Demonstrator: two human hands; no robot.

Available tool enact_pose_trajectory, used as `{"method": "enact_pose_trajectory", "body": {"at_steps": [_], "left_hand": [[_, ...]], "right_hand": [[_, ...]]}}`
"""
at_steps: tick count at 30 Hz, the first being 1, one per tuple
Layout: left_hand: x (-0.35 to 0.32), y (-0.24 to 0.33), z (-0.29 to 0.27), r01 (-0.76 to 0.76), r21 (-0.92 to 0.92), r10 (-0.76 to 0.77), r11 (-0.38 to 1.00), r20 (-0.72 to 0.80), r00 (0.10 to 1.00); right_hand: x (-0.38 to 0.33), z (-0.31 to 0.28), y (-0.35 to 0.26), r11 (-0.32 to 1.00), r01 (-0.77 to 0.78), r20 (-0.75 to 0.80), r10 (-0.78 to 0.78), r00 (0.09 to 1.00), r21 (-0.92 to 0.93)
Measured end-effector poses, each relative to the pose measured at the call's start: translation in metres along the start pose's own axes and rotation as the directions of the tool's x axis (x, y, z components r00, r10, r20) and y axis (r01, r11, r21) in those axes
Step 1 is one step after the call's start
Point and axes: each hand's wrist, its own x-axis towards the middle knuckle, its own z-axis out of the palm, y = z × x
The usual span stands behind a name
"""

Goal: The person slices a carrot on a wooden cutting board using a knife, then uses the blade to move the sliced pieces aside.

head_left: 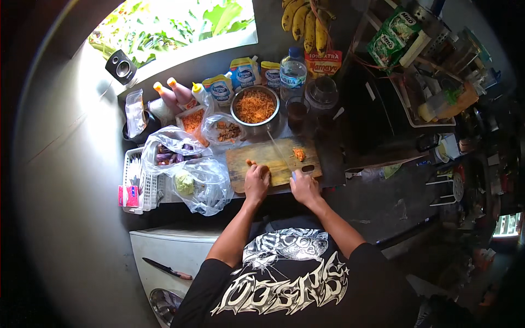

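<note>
My right hand [305,188] is closed round the handle of a kitchen knife [280,150], whose long blade points away over the wooden cutting board [238,175]. On the board's left part, my left hand [257,183] has its fingers curled down over a small orange carrot piece [250,162], partly hidden by them. A small heap of orange shreds [298,154] lies on the board right of the blade. Just beyond the board stands a metal bowl [256,125] full of shredded carrot [255,104].
Left of the board are plastic bags [210,186] with a cabbage [184,183] and purple vegetables [168,157], plus a white basket [149,202]. Behind stand a water bottle [293,71], pouches [244,72] and sauce bottles [168,97]. Another knife [164,268] lies on a white surface.
</note>
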Motion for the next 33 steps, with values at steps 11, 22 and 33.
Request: {"method": "enact_pose_trajectory", "body": {"at_steps": [11, 22, 33], "left_hand": [[0.003, 0.018, 0.022, -0.034, -0.112, 0.054, 0.993, 0.177, 0.983], [-0.008, 0.018, 0.019, -0.025, -0.011, 0.027, 1.000, 0.175, 0.984], [-0.006, 0.010, 0.031, 0.052, -0.092, -0.040, 0.994, 0.120, 0.992]], "right_hand": [[-0.016, 0.018, 0.006, 0.959, -0.070, 0.067, 0.053, 0.996, 0.276], [-0.023, 0.003, -0.008, 0.997, -0.040, 0.147, 0.031, 0.989, 0.060], [-0.022, 0.001, -0.011, 0.998, 0.022, 0.163, -0.013, 0.987, -0.053]]}}
